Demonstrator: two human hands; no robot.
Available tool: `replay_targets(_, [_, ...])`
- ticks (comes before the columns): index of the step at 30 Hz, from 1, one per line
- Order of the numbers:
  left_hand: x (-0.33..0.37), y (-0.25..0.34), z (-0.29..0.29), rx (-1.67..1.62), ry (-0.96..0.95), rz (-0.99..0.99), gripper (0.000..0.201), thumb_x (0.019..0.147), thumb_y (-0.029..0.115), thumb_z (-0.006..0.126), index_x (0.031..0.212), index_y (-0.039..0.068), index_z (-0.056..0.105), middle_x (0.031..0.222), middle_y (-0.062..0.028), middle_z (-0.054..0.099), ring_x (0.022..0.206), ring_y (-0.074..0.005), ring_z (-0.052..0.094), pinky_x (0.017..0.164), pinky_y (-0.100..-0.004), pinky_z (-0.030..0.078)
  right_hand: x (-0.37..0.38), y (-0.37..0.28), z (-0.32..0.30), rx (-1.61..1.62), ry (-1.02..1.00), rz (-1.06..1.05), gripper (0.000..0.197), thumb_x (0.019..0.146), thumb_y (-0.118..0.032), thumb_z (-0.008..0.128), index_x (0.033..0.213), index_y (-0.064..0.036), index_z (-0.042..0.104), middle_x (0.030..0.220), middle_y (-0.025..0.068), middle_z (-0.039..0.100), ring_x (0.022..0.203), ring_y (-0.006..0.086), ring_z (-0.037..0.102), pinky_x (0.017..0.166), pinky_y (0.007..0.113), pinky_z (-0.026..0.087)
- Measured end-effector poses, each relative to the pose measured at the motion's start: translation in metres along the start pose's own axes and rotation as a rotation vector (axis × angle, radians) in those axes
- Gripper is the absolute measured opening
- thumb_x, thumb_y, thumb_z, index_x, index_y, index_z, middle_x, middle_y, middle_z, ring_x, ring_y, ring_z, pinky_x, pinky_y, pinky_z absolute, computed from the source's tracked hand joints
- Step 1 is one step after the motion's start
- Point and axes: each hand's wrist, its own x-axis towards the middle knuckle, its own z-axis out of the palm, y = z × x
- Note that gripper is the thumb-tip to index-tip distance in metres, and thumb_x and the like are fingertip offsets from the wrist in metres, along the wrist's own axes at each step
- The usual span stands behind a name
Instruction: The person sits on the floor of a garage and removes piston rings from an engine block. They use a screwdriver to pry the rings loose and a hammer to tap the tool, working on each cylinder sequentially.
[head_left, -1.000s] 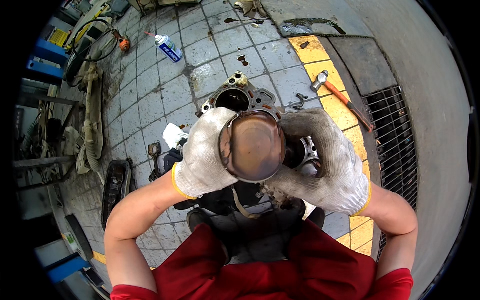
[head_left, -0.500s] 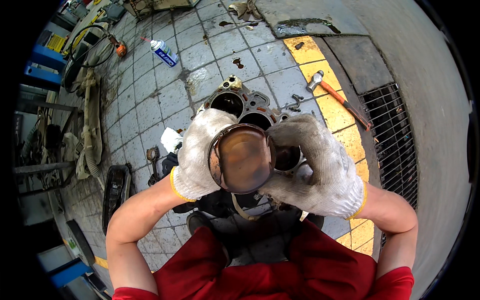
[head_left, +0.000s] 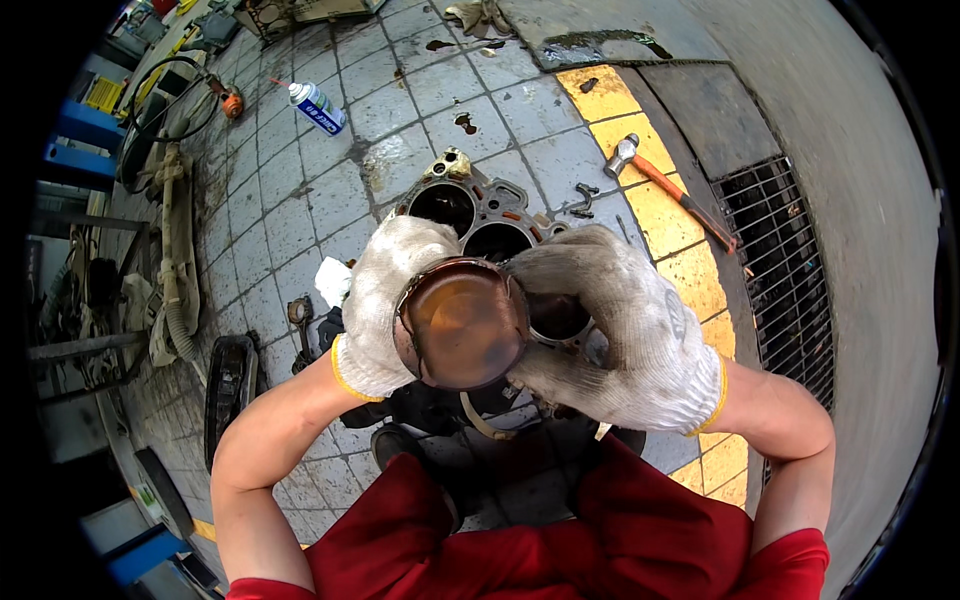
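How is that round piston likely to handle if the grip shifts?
The piston looks like metal, so it is probably stiff and fairly heavy for its size. Its brown-stained face could be slick against the gloved left hand. Its round rim suggests it may roll if set on edge.

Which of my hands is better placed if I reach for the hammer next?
Right, likely: your right hand is nearer the hammer, which lies on that side. Your left hand is at the left edge of the round metal part. The right holds it too, so must let go.
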Motion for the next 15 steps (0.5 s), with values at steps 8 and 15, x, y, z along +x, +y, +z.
replay_targets(8, [0.019,-0.002,0.01,0.088,0.231,0.209,0.044,0.073,0.023,0.095,0.112,0.008,0.08,0.106,-0.0119,0.076,0.097,-0.0363,0.072,0.086,-0.0471,0.058,-0.005,0.003,0.001,-0.011,-0.01,0.042,0.079,0.074,-0.011,0.101,0.143,0.0004,0.063,0.127,0.0191,0.069,0.111,0.0339,0.072,0.087,0.043,0.062])
replay_targets(15, [0.015,-0.006,0.014,0.083,0.216,0.174,0.041,0.082,0.015,0.088,0.119,0.004,0.074,0.11,-0.0115,0.073,0.103,-0.0293,0.069,0.093,-0.0403,0.057,-0.007,-0.015,0.007,-0.081,0.001,0.211,0.097,0.065,-0.026,0.107,0.145,0.0025,0.061,0.129,0.0191,0.069,0.109,0.0363,0.072,0.091,0.045,0.06])
